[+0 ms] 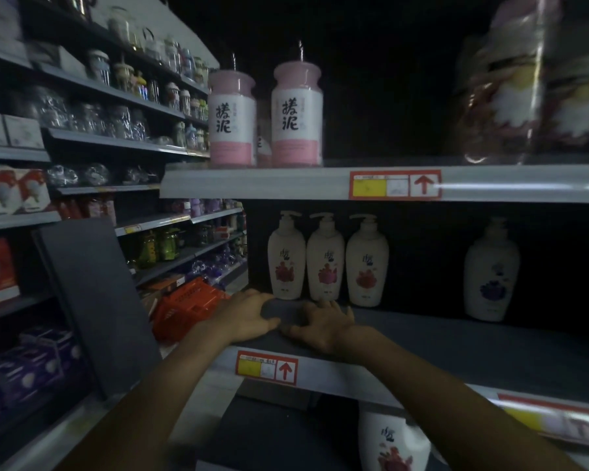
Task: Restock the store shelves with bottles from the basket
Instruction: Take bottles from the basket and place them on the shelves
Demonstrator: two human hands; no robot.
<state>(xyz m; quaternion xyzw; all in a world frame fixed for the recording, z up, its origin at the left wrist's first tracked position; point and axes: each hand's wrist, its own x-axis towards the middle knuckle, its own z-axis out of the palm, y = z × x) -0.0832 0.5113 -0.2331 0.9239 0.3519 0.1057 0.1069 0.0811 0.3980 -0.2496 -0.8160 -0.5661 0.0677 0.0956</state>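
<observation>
Our left hand (249, 316) and right hand (323, 326) rest empty on the shelf (456, 338) just before the three pump bottles (325, 260), fingers (327, 306) loosely spread. We judge ourselves between placements; next comes reaching to the orange basket (191, 307), left of those bottles.

Below your right hand (323, 326), the white plastic pump bottle with a red flower (393, 440) is hidden at its top by the shelf lip (337, 377) and cut off by the bottom edge. Your left hand (249, 316) covers part of the orange-red plastic basket (187, 305) just behind it.
</observation>
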